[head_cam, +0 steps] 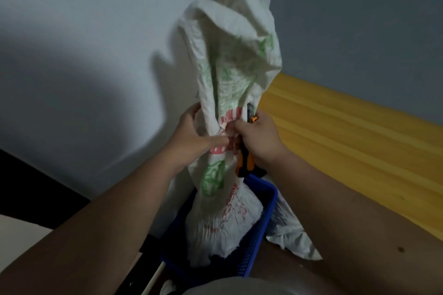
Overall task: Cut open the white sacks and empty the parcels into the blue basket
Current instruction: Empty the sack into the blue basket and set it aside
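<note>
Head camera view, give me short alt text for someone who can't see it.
Two hands hold a white sack upright over a blue basket, its lower end resting inside; the left hand grips the sack's gathered middle and the right hand grips it along with an orange-and-black cutter. Another white sack lies beside the basket.

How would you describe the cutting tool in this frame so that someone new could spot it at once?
Start at the blue basket low in the middle, where the white sack stands upright. Follow the sack up to where both hands bunch it; the right hand also grips the cutter against it. It is the only orange-and-black thing, its handle poking out below the fist.
</note>
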